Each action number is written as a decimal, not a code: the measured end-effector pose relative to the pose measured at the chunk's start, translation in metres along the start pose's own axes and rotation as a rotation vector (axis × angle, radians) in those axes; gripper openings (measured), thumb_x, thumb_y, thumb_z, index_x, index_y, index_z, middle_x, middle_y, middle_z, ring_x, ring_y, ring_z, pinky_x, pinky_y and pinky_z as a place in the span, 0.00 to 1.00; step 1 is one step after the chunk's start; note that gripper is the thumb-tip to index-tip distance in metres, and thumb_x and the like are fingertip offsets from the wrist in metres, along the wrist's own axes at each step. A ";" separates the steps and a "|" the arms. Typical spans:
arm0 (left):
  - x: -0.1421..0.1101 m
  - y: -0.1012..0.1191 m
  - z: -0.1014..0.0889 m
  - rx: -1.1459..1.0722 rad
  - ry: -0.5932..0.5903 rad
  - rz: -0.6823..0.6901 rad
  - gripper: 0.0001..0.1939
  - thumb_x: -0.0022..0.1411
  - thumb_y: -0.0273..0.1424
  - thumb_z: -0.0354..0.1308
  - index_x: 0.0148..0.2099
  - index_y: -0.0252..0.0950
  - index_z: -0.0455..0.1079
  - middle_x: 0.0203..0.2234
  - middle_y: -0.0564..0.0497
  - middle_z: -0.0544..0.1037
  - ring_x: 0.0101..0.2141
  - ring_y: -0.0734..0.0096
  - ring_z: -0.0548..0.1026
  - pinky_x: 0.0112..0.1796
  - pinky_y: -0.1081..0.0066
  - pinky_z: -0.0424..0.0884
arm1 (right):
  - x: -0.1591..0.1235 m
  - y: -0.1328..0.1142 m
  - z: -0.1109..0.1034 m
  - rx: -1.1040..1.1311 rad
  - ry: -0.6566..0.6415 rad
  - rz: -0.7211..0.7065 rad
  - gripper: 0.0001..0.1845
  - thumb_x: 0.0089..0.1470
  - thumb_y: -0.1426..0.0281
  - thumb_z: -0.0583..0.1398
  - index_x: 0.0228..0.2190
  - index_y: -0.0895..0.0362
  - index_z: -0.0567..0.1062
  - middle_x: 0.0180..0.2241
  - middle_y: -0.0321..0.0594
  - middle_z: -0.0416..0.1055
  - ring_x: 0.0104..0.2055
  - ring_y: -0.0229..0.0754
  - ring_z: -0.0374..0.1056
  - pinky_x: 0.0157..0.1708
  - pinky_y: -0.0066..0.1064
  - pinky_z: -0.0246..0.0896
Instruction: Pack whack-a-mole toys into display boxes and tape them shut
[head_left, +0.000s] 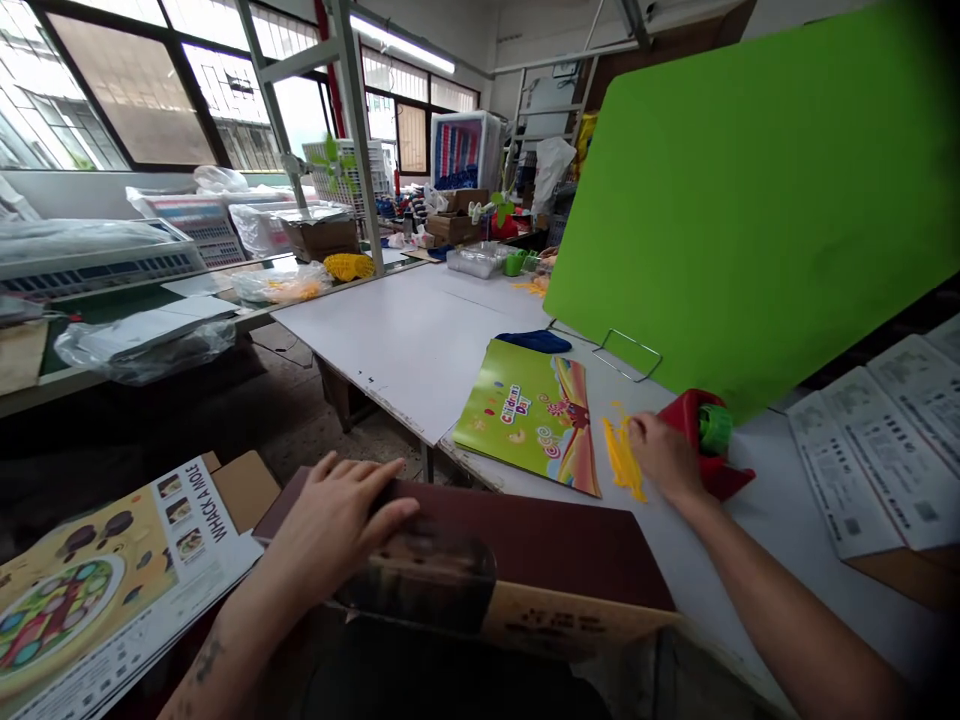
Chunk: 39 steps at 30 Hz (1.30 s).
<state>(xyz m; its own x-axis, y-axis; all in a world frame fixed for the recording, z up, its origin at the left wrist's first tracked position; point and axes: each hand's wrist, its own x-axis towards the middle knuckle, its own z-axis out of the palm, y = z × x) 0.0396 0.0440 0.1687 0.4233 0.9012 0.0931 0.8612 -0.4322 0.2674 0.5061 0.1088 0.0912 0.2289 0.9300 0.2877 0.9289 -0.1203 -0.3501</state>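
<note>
My left hand (341, 515) lies over the top of a long dark brown box (555, 550), fingers spread. The box rests low in front of me; a dark window-like panel and tan printing show on its near side. On the white table my right hand (664, 460) has its fingers curled in at the edge of a small heap of yellow strips (621, 460), pinching at them. Just beyond that wrist stands a red tape dispenser (682, 410) with a roll of green tape (715, 428). A green "Children's Day" printed sheet (525, 415) lies left of the strips.
A large green board (750, 200) leans up at the right behind a wire stand (628, 355). Printed white cartons (877, 450) sit at the right edge. "Whack a Mole" boxes (112, 580) are stacked at lower left. A dark blue cloth (536, 341) lies behind the sheet.
</note>
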 end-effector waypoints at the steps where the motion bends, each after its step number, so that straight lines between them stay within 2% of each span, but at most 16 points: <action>1: 0.001 -0.007 0.001 0.011 0.006 -0.056 0.32 0.73 0.54 0.41 0.63 0.39 0.70 0.55 0.41 0.79 0.56 0.49 0.74 0.61 0.41 0.55 | 0.002 -0.008 -0.009 0.038 0.035 -0.006 0.21 0.65 0.57 0.46 0.39 0.53 0.74 0.39 0.55 0.77 0.41 0.59 0.74 0.39 0.47 0.67; 3: 0.003 -0.013 0.004 0.025 0.015 -0.117 0.31 0.73 0.53 0.41 0.60 0.40 0.73 0.55 0.42 0.80 0.56 0.48 0.74 0.60 0.41 0.56 | 0.004 -0.031 -0.028 0.116 0.073 -0.029 0.22 0.67 0.58 0.45 0.48 0.54 0.71 0.42 0.54 0.77 0.44 0.56 0.75 0.42 0.47 0.69; 5: 0.007 -0.011 0.006 0.040 0.038 -0.124 0.30 0.73 0.52 0.42 0.57 0.40 0.75 0.52 0.43 0.81 0.53 0.48 0.76 0.58 0.42 0.58 | -0.002 -0.062 -0.047 0.179 0.059 -0.120 0.21 0.68 0.57 0.46 0.54 0.52 0.68 0.43 0.49 0.77 0.42 0.51 0.76 0.43 0.44 0.71; 7: 0.011 -0.003 0.009 0.062 0.058 -0.113 0.29 0.73 0.52 0.42 0.54 0.40 0.77 0.49 0.43 0.82 0.50 0.48 0.77 0.58 0.40 0.57 | -0.017 -0.095 -0.063 0.207 0.014 -0.329 0.18 0.69 0.60 0.49 0.54 0.51 0.70 0.42 0.46 0.77 0.37 0.47 0.76 0.39 0.43 0.72; 9: 0.014 0.005 0.011 0.082 0.069 -0.098 0.28 0.73 0.51 0.43 0.51 0.38 0.78 0.46 0.42 0.83 0.48 0.48 0.77 0.58 0.40 0.56 | -0.037 -0.124 -0.073 0.214 -0.048 -0.621 0.14 0.69 0.66 0.51 0.50 0.51 0.73 0.41 0.44 0.77 0.39 0.45 0.77 0.38 0.38 0.73; 11: 0.016 0.009 0.013 0.091 0.082 -0.090 0.28 0.74 0.51 0.43 0.49 0.38 0.78 0.44 0.42 0.83 0.47 0.49 0.78 0.58 0.41 0.57 | -0.057 -0.145 -0.075 0.203 -0.088 -0.854 0.13 0.68 0.71 0.53 0.49 0.52 0.74 0.41 0.42 0.77 0.40 0.42 0.77 0.38 0.32 0.72; 13: 0.016 0.011 0.014 0.093 0.089 -0.093 0.28 0.73 0.51 0.43 0.46 0.38 0.78 0.42 0.43 0.83 0.46 0.49 0.78 0.57 0.41 0.58 | -0.070 -0.156 -0.072 0.155 -0.097 -0.989 0.16 0.67 0.76 0.52 0.50 0.53 0.75 0.39 0.41 0.77 0.38 0.39 0.76 0.36 0.29 0.71; 18: 0.014 0.011 0.012 0.102 0.067 -0.099 0.28 0.74 0.51 0.41 0.46 0.38 0.77 0.41 0.43 0.82 0.46 0.49 0.77 0.56 0.43 0.60 | -0.081 -0.152 -0.058 -0.032 -0.062 -1.099 0.21 0.66 0.79 0.51 0.54 0.53 0.75 0.36 0.41 0.75 0.34 0.42 0.74 0.33 0.33 0.67; 24: 0.014 0.014 0.009 0.109 0.055 -0.113 0.29 0.74 0.51 0.41 0.45 0.37 0.77 0.40 0.44 0.82 0.44 0.50 0.77 0.57 0.43 0.60 | -0.086 -0.133 -0.057 -0.081 -0.096 -1.090 0.26 0.66 0.80 0.49 0.60 0.52 0.70 0.39 0.41 0.74 0.36 0.42 0.71 0.36 0.35 0.63; 30: 0.015 0.015 0.010 0.117 0.054 -0.114 0.29 0.74 0.51 0.42 0.46 0.37 0.78 0.41 0.44 0.82 0.45 0.49 0.77 0.56 0.44 0.61 | -0.089 -0.133 -0.052 -0.058 -0.039 -1.127 0.24 0.66 0.81 0.50 0.59 0.55 0.70 0.39 0.41 0.73 0.37 0.41 0.71 0.37 0.34 0.61; 39: 0.012 0.018 0.010 0.122 0.034 -0.128 0.30 0.74 0.51 0.40 0.49 0.36 0.78 0.42 0.44 0.82 0.46 0.50 0.77 0.57 0.44 0.61 | -0.084 -0.124 -0.056 -0.040 -0.148 -1.132 0.24 0.68 0.80 0.49 0.60 0.55 0.69 0.43 0.42 0.73 0.42 0.40 0.71 0.40 0.32 0.62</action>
<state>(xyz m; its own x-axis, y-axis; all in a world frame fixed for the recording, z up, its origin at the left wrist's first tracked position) 0.0632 0.0471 0.1652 0.2999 0.9488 0.0988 0.9361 -0.3127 0.1612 0.3881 0.0259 0.1600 -0.7801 0.5428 0.3111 0.5889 0.8049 0.0725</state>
